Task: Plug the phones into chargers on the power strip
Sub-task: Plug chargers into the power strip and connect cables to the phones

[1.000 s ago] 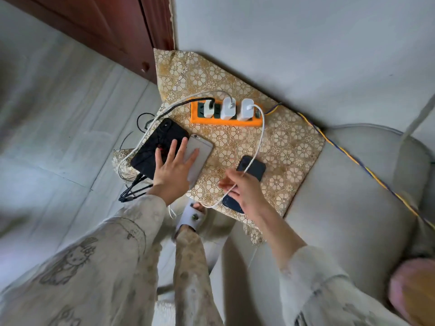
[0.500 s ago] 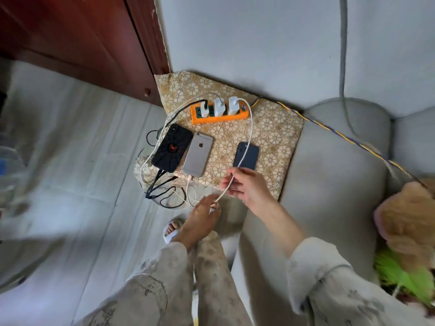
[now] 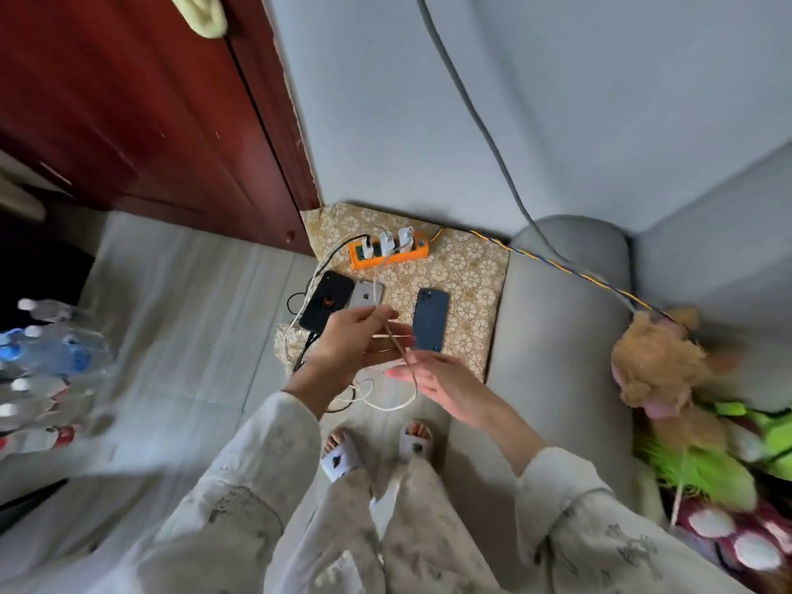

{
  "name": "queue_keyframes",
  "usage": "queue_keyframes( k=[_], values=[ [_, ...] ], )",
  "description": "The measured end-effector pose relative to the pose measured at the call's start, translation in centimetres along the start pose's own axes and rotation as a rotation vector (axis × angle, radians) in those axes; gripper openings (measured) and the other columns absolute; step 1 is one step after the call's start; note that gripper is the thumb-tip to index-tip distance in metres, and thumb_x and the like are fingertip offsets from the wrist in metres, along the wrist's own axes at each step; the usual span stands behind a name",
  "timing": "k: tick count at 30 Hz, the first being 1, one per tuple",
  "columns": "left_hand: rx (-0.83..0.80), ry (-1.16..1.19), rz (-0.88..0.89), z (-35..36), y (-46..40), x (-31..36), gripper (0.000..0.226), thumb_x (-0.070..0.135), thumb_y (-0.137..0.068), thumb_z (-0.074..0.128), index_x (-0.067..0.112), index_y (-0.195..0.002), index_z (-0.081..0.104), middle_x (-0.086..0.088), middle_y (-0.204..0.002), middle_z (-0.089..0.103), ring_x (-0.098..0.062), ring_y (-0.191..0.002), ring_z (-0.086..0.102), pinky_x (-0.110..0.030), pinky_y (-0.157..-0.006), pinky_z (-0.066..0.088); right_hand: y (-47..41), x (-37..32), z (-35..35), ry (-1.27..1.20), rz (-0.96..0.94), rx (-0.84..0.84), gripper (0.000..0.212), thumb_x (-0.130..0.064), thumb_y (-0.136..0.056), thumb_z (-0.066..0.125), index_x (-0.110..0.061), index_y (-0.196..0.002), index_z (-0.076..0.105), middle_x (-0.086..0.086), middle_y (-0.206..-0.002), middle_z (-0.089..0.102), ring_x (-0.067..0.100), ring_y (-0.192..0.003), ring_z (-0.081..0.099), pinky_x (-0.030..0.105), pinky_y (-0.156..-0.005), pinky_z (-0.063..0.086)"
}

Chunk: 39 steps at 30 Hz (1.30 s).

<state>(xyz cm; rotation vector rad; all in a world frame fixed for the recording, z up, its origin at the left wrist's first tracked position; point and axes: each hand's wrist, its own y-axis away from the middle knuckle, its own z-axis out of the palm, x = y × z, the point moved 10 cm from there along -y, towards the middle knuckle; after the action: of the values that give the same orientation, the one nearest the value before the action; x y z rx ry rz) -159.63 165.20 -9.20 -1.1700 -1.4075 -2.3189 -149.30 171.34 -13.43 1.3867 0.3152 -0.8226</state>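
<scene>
An orange power strip (image 3: 418, 253) with three white chargers (image 3: 388, 243) lies at the back of a gold patterned cloth (image 3: 465, 285). In front of it lie a black phone (image 3: 328, 298), a silver phone (image 3: 364, 293) and a dark blue phone (image 3: 430, 319), all face down. My left hand (image 3: 353, 347) is raised over the black and silver phones and pinches a white cable (image 3: 396, 342) that runs from a charger and loops down to the floor. My right hand (image 3: 437, 377) is spread flat just below the blue phone, with the cable passing by its fingertips.
A grey sofa arm (image 3: 557, 336) stands right of the cloth, with a plush toy (image 3: 660, 362) on the seat. A striped cord (image 3: 570, 272) crosses the sofa arm. Water bottles (image 3: 47, 362) stand at the left, and a red wooden door (image 3: 150, 113) behind. Loose cables (image 3: 300, 336) hang off the cloth's left edge.
The view has pulled up and back. My left hand rose from the floor cables and took the white cable. My right hand released the cable and spread flat.
</scene>
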Motion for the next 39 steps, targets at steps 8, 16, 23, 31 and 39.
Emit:
queue_keyframes(
  k=[8,16,23,31,39],
  values=[
    [-0.036,0.215,0.075,3.5,0.9,7.3,0.016,0.006,-0.095,0.042,0.003,-0.096,0.058,-0.009,-0.085,0.072,-0.020,-0.070,0.072,-0.027,-0.060,0.060,5.2,-4.1,-2.7,0.308,-0.149,0.030,0.032,-0.027,-0.096,0.042,-0.002,-0.103,0.062,0.013,-0.101,0.067,0.025,-0.100,0.063,0.038,-0.102,0.044],
    [-0.225,-0.270,0.105,5.1,4.1,3.8,0.049,-0.009,-0.085,0.038,0.026,-0.113,0.055,-0.004,-0.123,0.061,-0.014,-0.110,0.059,-0.028,-0.092,0.045,8.9,-14.4,-5.0,-0.069,-0.395,0.074,0.017,-0.013,-0.094,0.048,-0.006,-0.092,0.063,0.006,-0.071,0.073,0.022,-0.068,0.071,0.028,-0.059,0.057],
    [-0.238,-0.575,0.265,6.3,7.4,5.6,0.025,0.007,-0.095,0.041,0.001,-0.113,0.058,-0.015,-0.117,0.063,-0.013,-0.102,0.061,-0.022,-0.095,0.048,9.3,-20.9,-3.2,-0.469,-0.406,-0.025,0.021,-0.014,-0.094,0.048,-0.002,-0.087,0.063,0.011,-0.075,0.074,0.025,-0.071,0.072,0.030,-0.059,0.059],
    [-0.080,-0.214,0.515,4.1,10.6,15.9,0.026,0.014,-0.097,0.036,0.011,-0.083,0.058,-0.006,-0.083,0.073,-0.018,-0.076,0.072,-0.027,-0.067,0.059,7.9,-19.1,1.2,-0.125,-0.428,-0.196,0.042,-0.040,-0.093,0.044,-0.009,-0.116,0.061,0.013,-0.114,0.066,0.025,-0.108,0.062,0.029,-0.090,0.048],
    [-0.071,0.435,0.626,0.7,10.7,23.5,0.032,0.019,-0.100,0.029,0.009,-0.080,0.052,-0.008,-0.075,0.075,-0.022,-0.076,0.073,-0.031,-0.066,0.059,7.7,-14.4,2.0,0.452,-0.358,-0.240,0.026,-0.038,-0.078,0.065,-0.019,-0.095,0.070,-0.004,-0.089,0.071,0.020,-0.099,0.064,0.036,-0.103,0.043]
  ],
)
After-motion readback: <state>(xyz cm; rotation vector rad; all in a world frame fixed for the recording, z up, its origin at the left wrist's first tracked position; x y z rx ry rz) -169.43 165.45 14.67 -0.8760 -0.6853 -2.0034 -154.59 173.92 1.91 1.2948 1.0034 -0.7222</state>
